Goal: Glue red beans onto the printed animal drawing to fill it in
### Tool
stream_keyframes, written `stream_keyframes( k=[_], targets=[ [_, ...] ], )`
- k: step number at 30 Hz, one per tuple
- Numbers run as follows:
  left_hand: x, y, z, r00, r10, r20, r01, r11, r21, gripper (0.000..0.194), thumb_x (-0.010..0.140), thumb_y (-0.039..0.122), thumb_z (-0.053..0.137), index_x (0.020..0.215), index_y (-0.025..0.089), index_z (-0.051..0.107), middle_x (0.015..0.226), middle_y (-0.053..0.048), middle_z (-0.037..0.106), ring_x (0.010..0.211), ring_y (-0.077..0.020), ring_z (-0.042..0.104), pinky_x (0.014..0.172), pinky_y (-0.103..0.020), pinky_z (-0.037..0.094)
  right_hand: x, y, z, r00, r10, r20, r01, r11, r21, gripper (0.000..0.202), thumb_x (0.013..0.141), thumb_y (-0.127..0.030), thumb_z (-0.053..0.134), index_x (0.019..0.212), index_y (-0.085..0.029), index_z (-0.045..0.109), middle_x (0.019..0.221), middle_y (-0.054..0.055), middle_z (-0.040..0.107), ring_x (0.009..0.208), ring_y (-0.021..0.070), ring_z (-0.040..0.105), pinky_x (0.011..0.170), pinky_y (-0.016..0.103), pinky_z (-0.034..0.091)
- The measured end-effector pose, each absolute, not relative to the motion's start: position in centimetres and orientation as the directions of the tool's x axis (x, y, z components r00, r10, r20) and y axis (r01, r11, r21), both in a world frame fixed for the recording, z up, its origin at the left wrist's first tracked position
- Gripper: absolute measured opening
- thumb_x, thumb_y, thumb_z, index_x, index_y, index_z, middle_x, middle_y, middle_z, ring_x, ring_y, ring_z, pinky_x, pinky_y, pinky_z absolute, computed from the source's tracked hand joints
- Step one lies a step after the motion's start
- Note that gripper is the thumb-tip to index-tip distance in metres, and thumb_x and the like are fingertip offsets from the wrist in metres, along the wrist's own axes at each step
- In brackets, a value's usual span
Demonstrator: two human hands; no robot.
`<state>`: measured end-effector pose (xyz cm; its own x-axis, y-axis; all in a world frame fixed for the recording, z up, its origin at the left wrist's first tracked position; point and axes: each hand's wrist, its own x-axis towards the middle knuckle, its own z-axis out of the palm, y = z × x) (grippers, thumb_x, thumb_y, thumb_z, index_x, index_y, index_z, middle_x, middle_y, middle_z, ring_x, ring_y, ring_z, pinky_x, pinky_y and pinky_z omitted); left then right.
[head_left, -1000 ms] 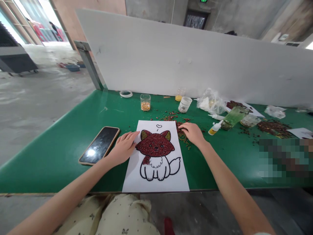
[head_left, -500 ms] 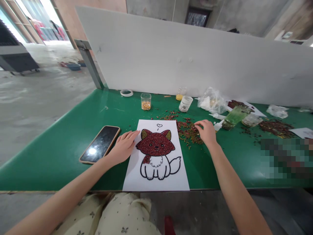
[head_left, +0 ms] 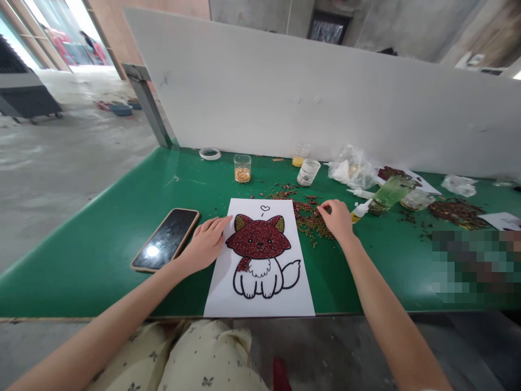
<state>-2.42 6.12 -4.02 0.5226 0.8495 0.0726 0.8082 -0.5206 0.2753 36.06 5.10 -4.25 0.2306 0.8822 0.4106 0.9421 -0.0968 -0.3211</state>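
A white sheet of paper (head_left: 220,293) lies at the table's front edge, printed with an outlined fox (head_left: 260,239). Small dark-red beans cover its head and a patch of the chest, and green ones fill the ears. My left hand (head_left: 208,239) rests flat with fingers stretched out on the sheet's left edge. Over the loose red and green beans (head_left: 311,220) right of the sheet, my right hand (head_left: 338,221) has thumb and forefinger pinched together. Whatever is between those fingertips is too small to make out.
A phone (head_left: 166,239) lies left of the sheet. Behind are a cup of corn kernels (head_left: 242,172), a tape roll (head_left: 210,154), a clear cup (head_left: 308,172) and a plastic bag (head_left: 352,168). Glue bottles (head_left: 361,210) and a green-tinted bottle (head_left: 393,194) lie to the right.
My right hand has shifted slightly left over the beans, uncovering more of the glue bottle beside it. My left hand and the sheet stay in place.
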Motion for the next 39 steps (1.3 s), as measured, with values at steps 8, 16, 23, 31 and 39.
stream_keyframes(
  k=[8, 16, 23, 31, 39],
  targets=[
    [-2.2, 6.0, -3.6, 0.503, 0.864, 0.036, 0.822, -0.491, 0.289, 0.051, 0.089, 0.024, 0.023, 0.139, 0.021, 0.030, 0.139, -0.008, 0.043, 0.130, -0.0261, 0.031, 0.104, -0.046, 0.026, 36.1, 5.4, -4.3, 0.204, 0.920, 0.335, 0.942, -0.091, -0.323, 0.017, 0.079, -0.021, 0.053, 0.067, -0.020, 0.065, 0.074, 0.005, 0.061, 0.072, 0.0196, 0.052, 0.066, 0.031, 0.038],
    [-2.1, 5.8, -3.2, 0.511, 0.859, 0.013, 0.818, -0.491, 0.299, 0.050, 0.090, 0.022, 0.022, 0.139, 0.017, 0.029, 0.140, -0.009, 0.042, 0.131, -0.0263, 0.030, 0.104, -0.047, 0.026, 36.4, 5.1, -3.6, 0.120, 0.946, 0.300, 0.962, -0.036, -0.272, 0.011, 0.078, -0.020, 0.057, 0.071, -0.020, 0.066, 0.077, 0.004, 0.061, 0.075, 0.0193, 0.053, 0.064, 0.029, 0.035],
    [-2.1, 5.8, -3.0, 0.517, 0.856, -0.003, 0.819, -0.494, 0.293, 0.050, 0.089, 0.020, 0.022, 0.138, 0.018, 0.030, 0.143, -0.007, 0.039, 0.131, -0.0255, 0.030, 0.105, -0.047, 0.027, 36.3, 5.2, -3.2, 0.055, 0.955, 0.292, 0.982, 0.002, -0.191, 0.011, 0.079, -0.020, 0.058, 0.072, -0.021, 0.066, 0.084, 0.004, 0.063, 0.082, 0.0219, 0.050, 0.069, 0.031, 0.034],
    [-2.0, 5.8, -3.0, 0.519, 0.855, -0.002, 0.818, -0.496, 0.292, 0.049, 0.089, 0.020, 0.023, 0.138, 0.017, 0.030, 0.143, -0.007, 0.039, 0.131, -0.0260, 0.029, 0.105, -0.047, 0.026, 36.1, 5.4, -3.6, 0.043, 0.956, 0.289, 0.984, 0.009, -0.175, 0.013, 0.080, -0.017, 0.054, 0.071, -0.021, 0.063, 0.082, 0.005, 0.061, 0.082, 0.0226, 0.049, 0.069, 0.033, 0.035],
    [-1.9, 5.6, -2.7, 0.513, 0.858, -0.018, 0.822, -0.485, 0.300, 0.050, 0.089, 0.018, 0.025, 0.139, 0.018, 0.029, 0.141, -0.008, 0.040, 0.132, -0.0249, 0.029, 0.106, -0.045, 0.026, 31.6, 3.4, -1.7, 0.002, 0.915, 0.403, 0.930, 0.146, -0.337, 0.010, 0.087, -0.020, 0.047, 0.084, -0.019, 0.057, 0.086, 0.007, 0.058, 0.085, 0.0218, 0.050, 0.075, 0.034, 0.039]
  ],
)
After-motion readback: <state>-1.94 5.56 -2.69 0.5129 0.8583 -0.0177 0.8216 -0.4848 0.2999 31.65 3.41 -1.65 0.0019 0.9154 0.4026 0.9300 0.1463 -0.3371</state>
